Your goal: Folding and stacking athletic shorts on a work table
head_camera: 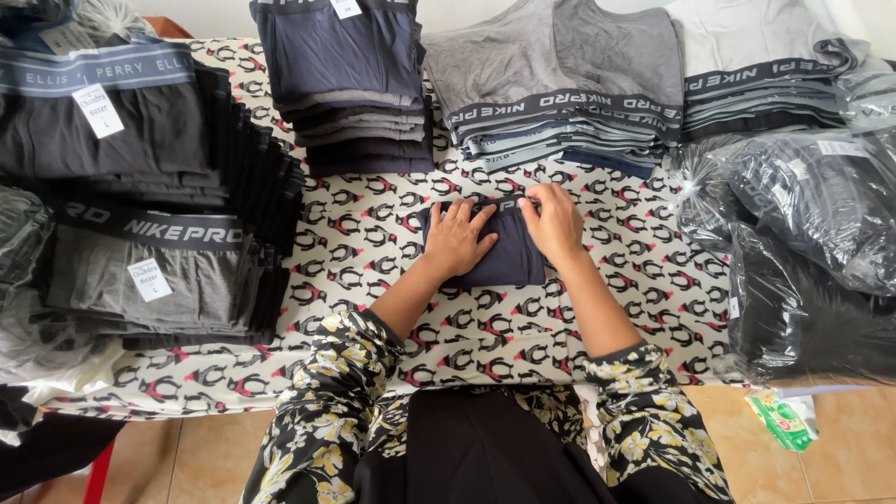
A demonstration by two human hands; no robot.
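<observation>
A folded dark navy garment (509, 261) lies in the middle of a table covered with a penguin-print cloth (373, 252). My left hand (457, 238) rests flat on the garment's left half, fingers spread. My right hand (553, 222) presses on its upper right corner, fingers curled over the top edge. Both sleeves are a dark floral print.
Stacks of folded underwear ring the table: black and grey piles (140, 224) on the left, a dark pile (350, 89) at the back, grey piles (569, 93) at the back right. Clear plastic bags of dark garments (803, 243) sit on the right. A small green packet (784, 420) lies on the tiled floor.
</observation>
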